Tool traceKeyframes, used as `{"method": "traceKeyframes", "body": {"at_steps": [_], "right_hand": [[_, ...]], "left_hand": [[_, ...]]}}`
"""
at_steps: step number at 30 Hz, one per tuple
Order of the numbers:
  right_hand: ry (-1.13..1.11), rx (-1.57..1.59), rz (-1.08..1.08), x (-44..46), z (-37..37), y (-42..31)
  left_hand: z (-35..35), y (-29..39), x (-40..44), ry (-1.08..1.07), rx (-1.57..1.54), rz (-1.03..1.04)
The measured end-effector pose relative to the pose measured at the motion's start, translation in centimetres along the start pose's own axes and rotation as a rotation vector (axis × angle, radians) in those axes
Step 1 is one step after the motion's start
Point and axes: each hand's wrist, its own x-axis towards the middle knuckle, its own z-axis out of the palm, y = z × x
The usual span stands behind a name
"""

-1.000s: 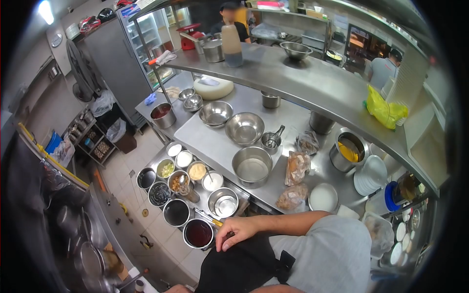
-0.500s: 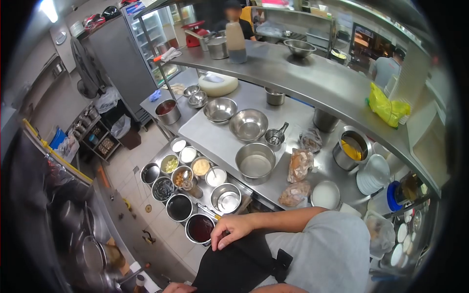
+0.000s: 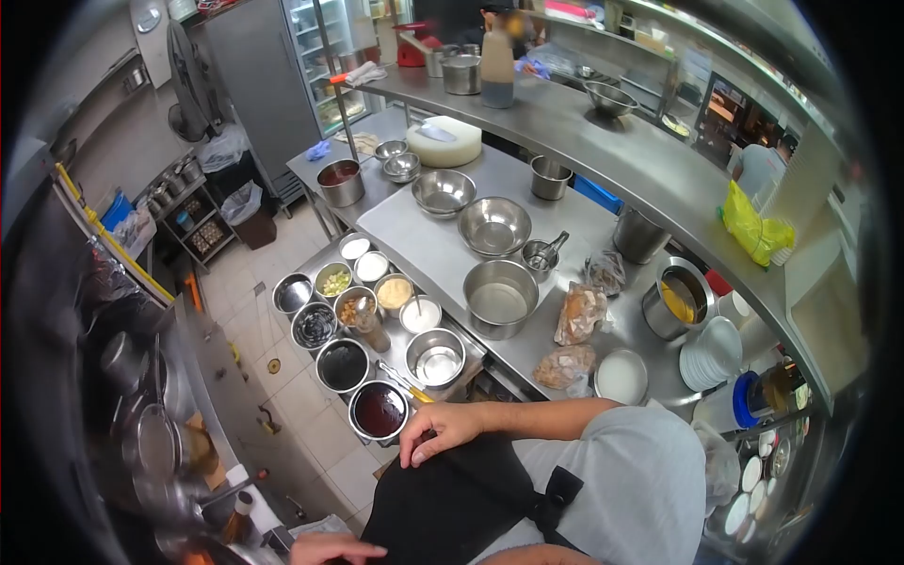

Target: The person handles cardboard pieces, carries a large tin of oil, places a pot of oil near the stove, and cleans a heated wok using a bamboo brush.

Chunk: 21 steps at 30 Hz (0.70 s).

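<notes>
My right hand [image 3: 441, 431], loosely curled with a gap between thumb and fingers, hangs over my black apron [image 3: 452, 499] and holds nothing visible. Just above it is the yellow handle [image 3: 420, 395] of a utensil. Nearest its fingertips stands a pot of dark red sauce [image 3: 379, 411]. At the bottom edge my left hand [image 3: 334, 547] is partly visible, a finger stretched out, with nothing seen in it. Beyond the red sauce are a pot of black liquid [image 3: 343, 365], an empty-looking steel pot [image 3: 435, 359] and containers of white, chopped green and yellowish food.
A steel counter [image 3: 584, 226] holds metal bowls [image 3: 494, 226], bagged food [image 3: 580, 313] and stacked white plates [image 3: 711, 354]. Above runs a shelf [image 3: 565, 122] with a bottle [image 3: 497, 71]. Pans [image 3: 158, 438] stand at the left. Two people [image 3: 759, 169] are beyond the shelf.
The view has shifted, and the sauce pots now appear higher in it. More of my left hand shows at the bottom edge. My right hand stays by the apron.
</notes>
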Motion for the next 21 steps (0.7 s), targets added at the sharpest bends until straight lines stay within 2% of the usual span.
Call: {"method": "traceKeyframes", "body": {"at_steps": [3, 5, 6, 8, 11, 12, 16, 18, 21], "right_hand": [[0.011, -0.019, -0.071, 0.9, 1.0, 0.2], [0.001, -0.039, -0.082, 1.4, 1.6, 0.4], [-0.009, -0.052, -0.098, 1.6, 1.8, 0.6], [-0.016, -0.056, -0.085, 2.0, 2.3, 0.9], [-0.038, -0.043, -0.065, 2.5, 3.3, 0.9], [-0.046, -0.035, -0.068, 2.8, 3.5, 0.8], [-0.052, -0.014, -0.090, 3.5, 4.7, 1.2], [-0.061, -0.026, -0.101, 4.0, 5.0, 0.9], [-0.090, -0.027, -0.057, 4.5, 5.5, 0.3]], "left_hand": [[1.0, -0.2, 0.9, 0.028, 0.029, 0.058], [1.1, 1.9, 1.8, -0.108, 0.074, 0.116], [1.0, 2.0, 2.0, -0.108, 0.073, 0.118], [0.9, 2.4, 2.3, -0.155, 0.259, 0.256], [2.2, 3.0, 2.8, -0.111, 0.331, 0.356], [0.3, 1.4, 2.3, -0.322, 0.321, 0.268], [1.8, 2.8, 2.3, -0.329, 0.518, 0.344], [3.5, 5.1, 4.1, -0.060, 0.348, 0.664], [3.6, 6.8, 4.8, -0.127, 0.366, 0.778]]}}
